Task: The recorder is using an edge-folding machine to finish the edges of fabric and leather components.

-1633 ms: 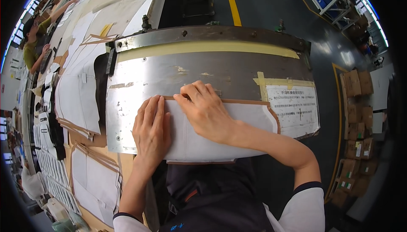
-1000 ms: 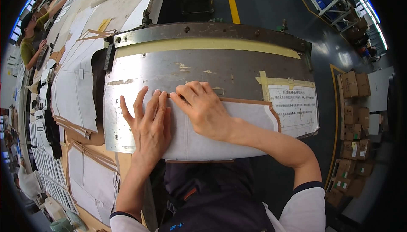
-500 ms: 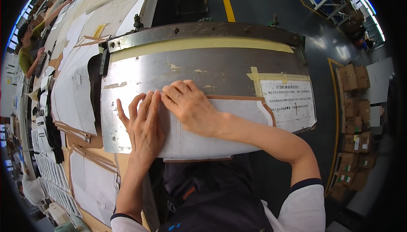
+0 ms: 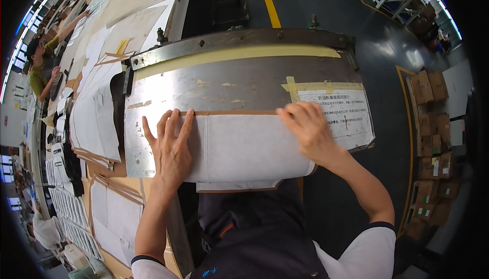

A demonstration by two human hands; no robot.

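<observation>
The white panel (image 4: 249, 144) lies over the near side of the metal plate (image 4: 224, 75). At plate left, my left hand (image 4: 170, 151) rests on the panel, fingers spread. At plate right, my right hand (image 4: 311, 134) curls at the brown edge (image 4: 239, 112); I cannot tell whether it grips.

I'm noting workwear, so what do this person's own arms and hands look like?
The left hand and right hand are ungloved, and the forearms are bare. The short sleeves are white, edged with a dark band.
</observation>
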